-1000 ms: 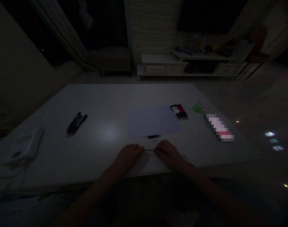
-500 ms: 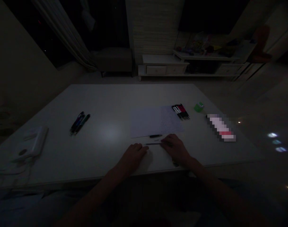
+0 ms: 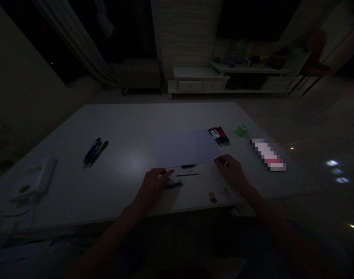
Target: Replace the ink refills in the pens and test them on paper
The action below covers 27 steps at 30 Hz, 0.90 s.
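A sheet of paper, its right part covered in writing, lies on the white table. My left hand rests at its near left corner, fingers stretched out and touching the edge. At the near right corner, the fingers of my right hand are pinched on the paper's edge; a small pale spot shows among them, too dim to name. Between the hands lie a black pen part, a small spring and a thin pen refill. A dark teal pen barrel sits beside my left thumb.
Several pens lie in a row at the paper's far right, near a green sharpener-like box and a blurred-out phone-shaped object. More pens lie left. A white box with cables and a yellow trinket are near the front.
My right hand has left the refill and moved right and up to the paper's corner. My left hand has shifted left, uncovering the teal barrel. The camera has turned slightly.
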Tool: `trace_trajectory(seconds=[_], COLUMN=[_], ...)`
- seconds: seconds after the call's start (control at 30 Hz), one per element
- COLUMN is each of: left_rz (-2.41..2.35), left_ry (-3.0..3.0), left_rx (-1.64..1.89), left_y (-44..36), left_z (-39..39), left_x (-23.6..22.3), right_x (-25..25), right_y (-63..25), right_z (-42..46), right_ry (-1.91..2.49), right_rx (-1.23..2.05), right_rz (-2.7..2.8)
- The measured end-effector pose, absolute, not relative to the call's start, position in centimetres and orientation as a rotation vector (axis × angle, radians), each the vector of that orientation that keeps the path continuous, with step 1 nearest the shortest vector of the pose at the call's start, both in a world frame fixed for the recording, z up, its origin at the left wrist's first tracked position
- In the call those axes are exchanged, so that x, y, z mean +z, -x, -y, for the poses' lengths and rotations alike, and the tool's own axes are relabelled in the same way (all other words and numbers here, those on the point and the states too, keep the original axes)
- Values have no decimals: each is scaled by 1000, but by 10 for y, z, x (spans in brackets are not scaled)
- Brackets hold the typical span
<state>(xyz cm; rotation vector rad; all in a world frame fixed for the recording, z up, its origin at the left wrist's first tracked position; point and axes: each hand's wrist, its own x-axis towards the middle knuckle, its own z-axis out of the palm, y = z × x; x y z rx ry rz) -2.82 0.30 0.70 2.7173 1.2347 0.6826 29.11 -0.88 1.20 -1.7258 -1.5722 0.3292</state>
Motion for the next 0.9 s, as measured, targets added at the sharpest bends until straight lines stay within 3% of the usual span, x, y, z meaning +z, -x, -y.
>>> trace_trajectory(seconds=[0.3,0.4,0.57,0.73,0.9], left_rz=[-1856,-1757,-1341,-1244,-1352], left_ry=[-2429,-2451,-2562,-2601,-2459], left_rx=[729,712,676,536,630], left_y=[100,85,27,-8,-5], left_z=[-17,-10,6,15,10], left_x=[9,10,10,9,11], right_x=[-12,-13,0,3,2], right_y=[-330,-311,-256,-226,-227], right_z=[13,13,16,14,12], right_ry=[2022,1873,1525,1566,1609], right_rx=[67,21,299,426,390], right_rz=[1573,1685,1903,1979,2027])
